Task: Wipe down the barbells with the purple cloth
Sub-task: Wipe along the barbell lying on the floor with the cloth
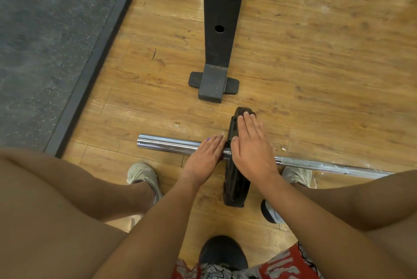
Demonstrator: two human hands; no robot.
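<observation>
A chrome barbell lies on the wooden floor, its thick sleeve (167,143) pointing left and its thin shaft (316,165) running right. One black weight plate (235,186) stands on the sleeve. My left hand (206,157) lies flat on the sleeve, fingers straight, right against the plate's left face. A small purple bit (208,138) shows at its fingertips; the cloth is otherwise hidden. My right hand (252,143) rests flat on the plate's right side, fingers straight toward its top edge.
A black rack post (220,30) with holes stands just beyond the plate on its foot (213,86). A grey rubber mat (45,42) edges the wood at left. My shoes (142,174) (297,176) flank the bar. A dark round object (222,251) sits near me.
</observation>
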